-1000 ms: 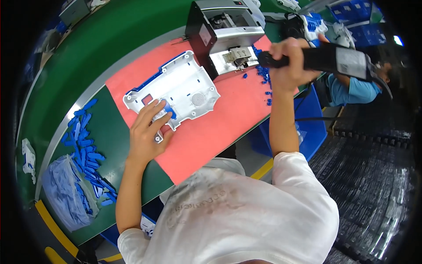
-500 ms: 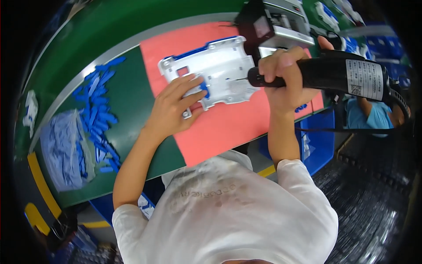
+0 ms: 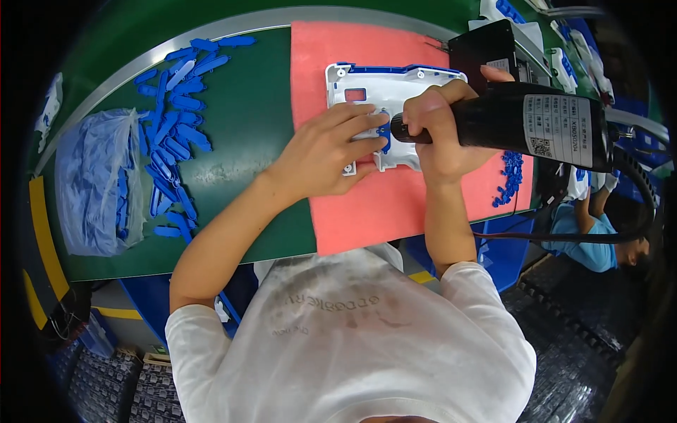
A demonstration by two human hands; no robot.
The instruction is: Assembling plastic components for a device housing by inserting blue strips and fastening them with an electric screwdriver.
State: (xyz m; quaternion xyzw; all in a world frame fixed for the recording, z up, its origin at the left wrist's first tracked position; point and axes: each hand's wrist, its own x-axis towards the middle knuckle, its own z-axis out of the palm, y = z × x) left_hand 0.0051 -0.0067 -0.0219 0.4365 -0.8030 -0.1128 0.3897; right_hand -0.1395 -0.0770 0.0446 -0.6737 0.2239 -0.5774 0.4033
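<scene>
A white plastic housing point(image 3: 395, 88) with a blue strip along its far edge lies open side up in front of me. My left hand point(image 3: 324, 151) grips its near left part, with fingertips beside a small blue plastic piece point(image 3: 385, 135) inside the housing. My right hand point(image 3: 444, 137) is wrapped round a black electric screwdriver point(image 3: 493, 123), held almost level. The screwdriver's nose is right at the blue piece; whether its bit touches a screw is hidden.
The housing rests on a pink mat point(image 3: 352, 225) on a green table point(image 3: 247, 141). Loose blue strips point(image 3: 176, 134) and a plastic bag point(image 3: 92, 183) lie left. Small blue parts point(image 3: 509, 176) sit right, a black box point(image 3: 486, 53) behind. A cable point(image 3: 550, 236) trails right; another person point(image 3: 585, 233) is beyond.
The screwdriver's nose has moved left across the housing to the blue piece. My left hand keeps its grip on the housing. The whole view has shifted and turned.
</scene>
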